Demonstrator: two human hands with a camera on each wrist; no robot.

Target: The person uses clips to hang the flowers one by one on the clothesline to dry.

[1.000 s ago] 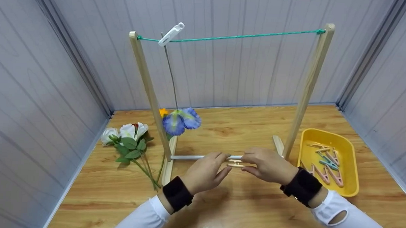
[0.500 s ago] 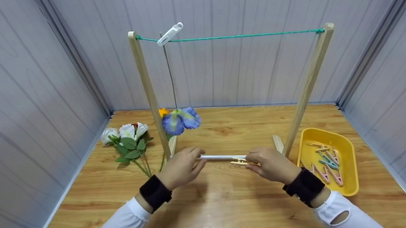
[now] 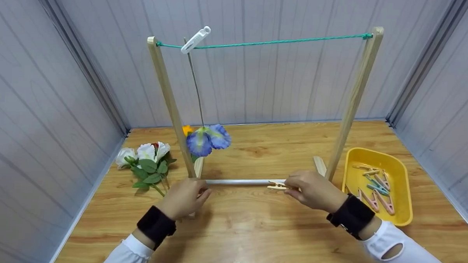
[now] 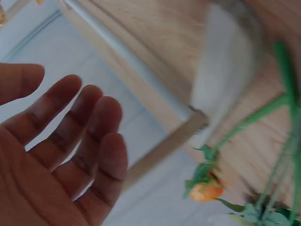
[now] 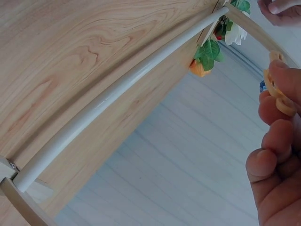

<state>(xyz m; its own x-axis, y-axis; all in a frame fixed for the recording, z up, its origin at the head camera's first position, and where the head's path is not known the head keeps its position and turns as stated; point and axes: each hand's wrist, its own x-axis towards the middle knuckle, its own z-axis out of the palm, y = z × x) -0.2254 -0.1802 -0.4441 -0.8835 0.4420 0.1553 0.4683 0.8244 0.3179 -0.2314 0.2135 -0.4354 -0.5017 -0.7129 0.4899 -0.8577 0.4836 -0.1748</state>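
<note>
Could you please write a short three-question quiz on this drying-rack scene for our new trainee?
1. True or false: the left hand holds a peg.
2. What does the right hand pinch?
3. Where do the spare pegs lie: A) yellow tray, B) green line, C) white flowers?

Key: 1. False, its fingers are spread and hold nothing. 2. A pale wooden peg, by the white bar. 3. A.

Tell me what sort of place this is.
Probably a staged tabletop booth, not a home: plain grey panel walls enclose a wooden table holding a miniature clothesline rack, a yellow tray of clothespins and artificial flowers.
</note>
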